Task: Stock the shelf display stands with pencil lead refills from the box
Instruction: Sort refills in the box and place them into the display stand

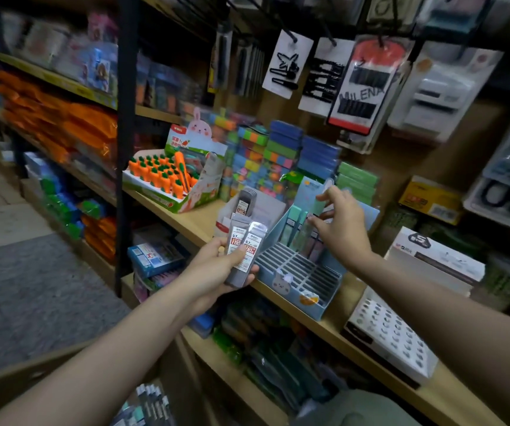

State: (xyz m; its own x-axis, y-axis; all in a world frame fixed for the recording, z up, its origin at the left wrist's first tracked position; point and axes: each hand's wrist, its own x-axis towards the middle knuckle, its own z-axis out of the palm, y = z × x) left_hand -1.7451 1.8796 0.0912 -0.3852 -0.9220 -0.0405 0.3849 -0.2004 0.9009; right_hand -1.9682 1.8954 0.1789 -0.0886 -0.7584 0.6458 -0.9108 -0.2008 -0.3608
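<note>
Head view, looking down at a shop shelf w/ both bare arms reaching in. Left hand grips a small stack of grey lead refill packs, fingers curled under and thumb across the front; top labels read "0.7" and "100". The stack is held just in front of the shelf edge, left of a blue display stand.

The blue stand sits on the wooden shelf, has a slotted grid of compartments, a bunny on its front panel; a few mint-green and dark packs stand upright in the back rows, front rows bare. Right hand hovers over the stand's back rows, thumb and fingers partly spread and loosely bent; cannot tell if the fingertips pinch anything, blurry there.

Behind the left hand, a white display stand holds one grey refill pack upright. Further left on the shelf: carrot-shaped items in a bunny-topped box. Hair clip cards hang above. Bottom left, an open cardboard box w/ more packs inside.
</note>
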